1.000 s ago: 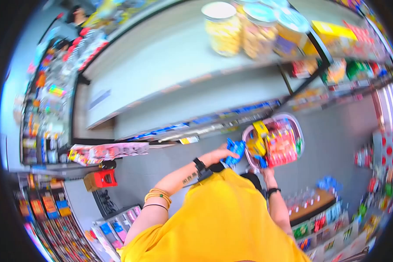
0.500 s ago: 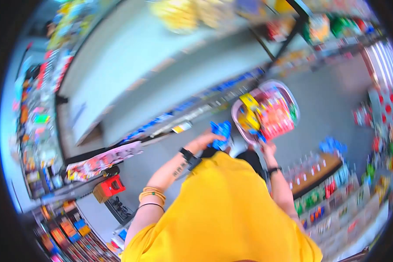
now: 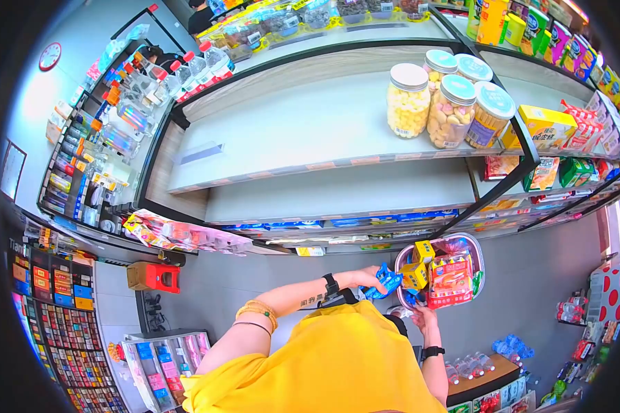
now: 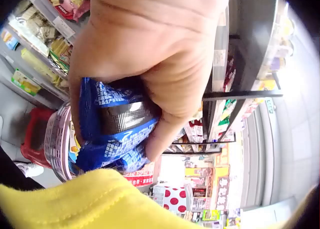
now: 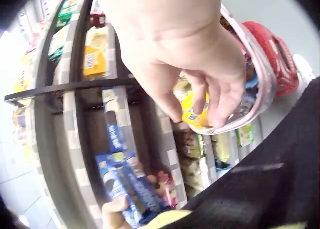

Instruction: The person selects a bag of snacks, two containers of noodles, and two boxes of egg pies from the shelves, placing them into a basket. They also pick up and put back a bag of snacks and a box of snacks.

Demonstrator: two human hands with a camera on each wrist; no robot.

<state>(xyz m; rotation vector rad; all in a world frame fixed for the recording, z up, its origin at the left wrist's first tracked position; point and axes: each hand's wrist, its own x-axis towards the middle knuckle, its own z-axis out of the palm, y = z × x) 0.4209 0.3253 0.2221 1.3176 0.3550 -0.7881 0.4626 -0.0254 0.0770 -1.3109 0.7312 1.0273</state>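
As viewed from the left wrist, note blue packets (image 4: 120,134) in the grip of the left hand (image 4: 145,54), lodged below the palm, with a digit bent down either side and crinkled wrapper extending past the fingertips. Compare the head view: same packets out in front of the knuckles, just beside the left rim of a pink basket (image 3: 480,265), with contact there impossible to tell. Observe, from the right wrist, the right hand (image 5: 185,54) at the near edge of the basket, with thumb to one side of a yellow packet (image 5: 192,109) and curled fingers to the other, in a narrow pinch. Within the basket, find yellow boxes (image 3: 414,275) beside a red package (image 3: 450,279). Beyond, note jars (image 3: 408,103) upright on a long shelf (image 3: 275,131).
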